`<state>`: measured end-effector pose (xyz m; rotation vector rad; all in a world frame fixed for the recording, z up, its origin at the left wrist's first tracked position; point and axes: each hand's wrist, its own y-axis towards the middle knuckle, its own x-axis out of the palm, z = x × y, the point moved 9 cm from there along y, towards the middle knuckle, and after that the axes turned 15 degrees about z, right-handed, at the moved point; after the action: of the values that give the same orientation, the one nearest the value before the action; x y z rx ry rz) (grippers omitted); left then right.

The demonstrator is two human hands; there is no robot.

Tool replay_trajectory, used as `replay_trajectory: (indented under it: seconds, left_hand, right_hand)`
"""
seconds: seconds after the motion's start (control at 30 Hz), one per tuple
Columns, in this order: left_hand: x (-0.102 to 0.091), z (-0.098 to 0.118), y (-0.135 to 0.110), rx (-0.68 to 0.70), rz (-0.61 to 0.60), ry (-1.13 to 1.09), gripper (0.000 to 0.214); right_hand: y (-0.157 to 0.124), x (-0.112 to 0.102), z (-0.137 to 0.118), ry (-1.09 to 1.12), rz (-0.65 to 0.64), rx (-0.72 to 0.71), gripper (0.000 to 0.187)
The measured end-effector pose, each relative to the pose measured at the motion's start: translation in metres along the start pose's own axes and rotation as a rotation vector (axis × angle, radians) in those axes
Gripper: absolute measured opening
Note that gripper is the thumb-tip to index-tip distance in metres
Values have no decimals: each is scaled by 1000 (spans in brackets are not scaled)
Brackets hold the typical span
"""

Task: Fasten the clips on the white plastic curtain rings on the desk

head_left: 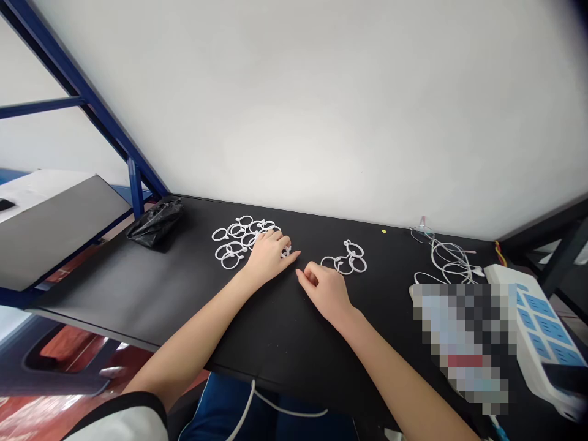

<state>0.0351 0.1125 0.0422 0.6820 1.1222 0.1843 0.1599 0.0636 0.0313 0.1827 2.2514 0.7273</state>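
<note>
My left hand (270,254) reaches over the right side of a loose pile of white plastic curtain rings (236,248), its thumb stretched out away from the bent fingers. One ring (285,252) shows partly between the thumb and fingers; whether I touch it is hidden. Close by on the right, my right hand (327,289) is loosely curled with nothing visible in it. Just behind its knuckles lies a smaller group of the same rings (357,264), some overlapping. Each ring has a small eyelet on its edge.
The black tabletop (275,331) meets a white wall (294,110). A black plastic bag (157,222) lies at the far left. On the right are tangled white cables (450,254), a pixelated object (463,343) and a white power strip (528,294). A blue metal frame (92,101) rises at left.
</note>
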Motion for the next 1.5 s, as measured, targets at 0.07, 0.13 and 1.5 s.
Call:
replay_trajectory:
  seconds: [0.07, 0.13, 1.5]
  left_hand:
    - [2, -1, -1, 0, -16, 9, 25]
    - [3, -2, -1, -2, -17, 4, 25]
    - [0, 21, -2, 78, -18, -183, 19]
  right_hand:
    - [0, 2, -1, 38, -13, 4, 24]
    - [0, 4, -2, 80, -27, -9, 16]
    - [1, 5, -4, 184, -17, -38, 21]
